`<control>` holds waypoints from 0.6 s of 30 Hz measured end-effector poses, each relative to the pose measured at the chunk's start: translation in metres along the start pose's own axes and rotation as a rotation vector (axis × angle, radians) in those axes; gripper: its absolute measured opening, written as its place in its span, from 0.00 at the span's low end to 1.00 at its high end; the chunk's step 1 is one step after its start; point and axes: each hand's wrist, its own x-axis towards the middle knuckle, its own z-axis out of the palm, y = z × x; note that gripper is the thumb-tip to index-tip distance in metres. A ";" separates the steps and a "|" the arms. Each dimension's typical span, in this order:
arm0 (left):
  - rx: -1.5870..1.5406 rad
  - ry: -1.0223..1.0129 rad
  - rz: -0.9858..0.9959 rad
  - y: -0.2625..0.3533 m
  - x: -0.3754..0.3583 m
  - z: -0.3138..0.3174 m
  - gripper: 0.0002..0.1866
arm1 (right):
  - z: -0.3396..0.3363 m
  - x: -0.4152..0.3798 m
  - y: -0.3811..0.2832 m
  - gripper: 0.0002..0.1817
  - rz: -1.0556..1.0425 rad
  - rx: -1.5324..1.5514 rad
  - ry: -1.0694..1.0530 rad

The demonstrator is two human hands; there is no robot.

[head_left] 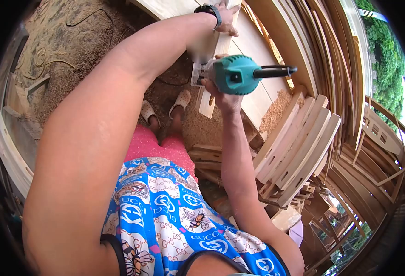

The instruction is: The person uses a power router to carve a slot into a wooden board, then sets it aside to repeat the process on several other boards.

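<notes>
My right hand [225, 94] is closed round a teal trim router [237, 76]. The tool has a clear plastic base and a black cord end that points to the right. Its base is close to a narrow wooden piece [207, 105] with a slot near its end; whether the bit touches the wood is hidden. Farther up, my left hand [226, 18], with a dark watch on the wrist, rests on the wood with its fingers spread. A pale wooden panel [253, 41] lies under and beside the work.
Several curved, slotted wooden pieces [299, 147] are stacked at my right. Long curved boards [322, 46] lean behind them. Sawdust [276, 110] lies on the panel and on the floor, where a yellowish cord [41, 64] is coiled at the left. My feet in clogs [180, 102] stand below the work.
</notes>
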 end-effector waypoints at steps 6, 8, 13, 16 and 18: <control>-0.044 -0.095 -0.024 0.007 -0.013 -0.018 0.62 | 0.000 -0.036 0.000 0.38 -0.031 0.063 -0.006; 0.011 -0.055 -0.041 0.002 0.005 0.004 0.61 | 0.001 -0.052 -0.002 0.40 -0.025 0.076 0.015; 0.054 -0.026 -0.037 -0.008 0.031 0.029 0.65 | 0.004 -0.086 -0.001 0.41 -0.131 -0.007 0.046; 0.045 -0.040 -0.047 -0.006 0.028 0.027 0.66 | 0.005 -0.108 -0.002 0.39 -0.094 0.083 0.074; 0.060 -0.040 -0.047 -0.004 0.025 0.027 0.66 | 0.004 -0.124 -0.005 0.39 -0.076 0.035 0.093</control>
